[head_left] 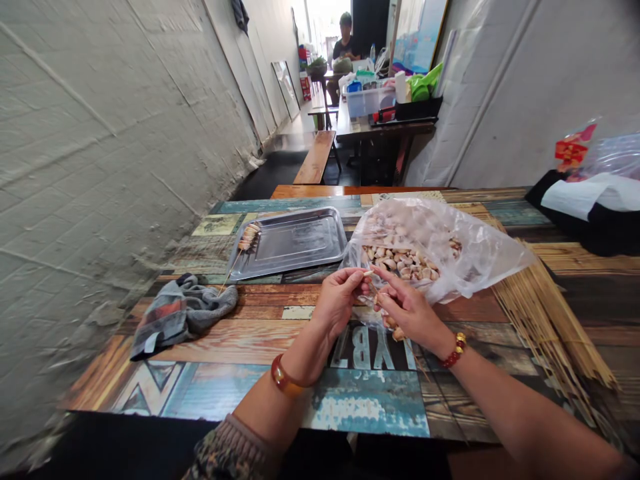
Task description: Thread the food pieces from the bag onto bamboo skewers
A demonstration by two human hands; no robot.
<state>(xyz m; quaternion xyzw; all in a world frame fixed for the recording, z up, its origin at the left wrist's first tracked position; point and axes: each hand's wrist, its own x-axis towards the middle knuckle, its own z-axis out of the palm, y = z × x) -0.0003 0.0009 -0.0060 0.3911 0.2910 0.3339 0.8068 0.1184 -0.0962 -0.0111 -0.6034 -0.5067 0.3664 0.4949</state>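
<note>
My left hand (343, 293) is closed in a pinch on a pale garlic clove (369, 273), just in front of the plastic bag. Close beside it, my right hand (407, 308) grips a thin bamboo skewer (420, 363), whose lower part slants down below the palm. The fingers of both hands nearly meet, hiding the skewer's upper part. Behind them, a clear plastic bag (480, 260) lies spread with many garlic cloves (400, 261) in it. A few more cloves (395, 328) show under my right hand.
A metal tray (300, 243) holds a loaded skewer (249, 237) at its left end. Nearby lies a grey cloth (185, 310). A bundle of bamboo skewers (545, 313) rests at right, beyond it a black bag (565, 207). Another person (345, 47) sits far back.
</note>
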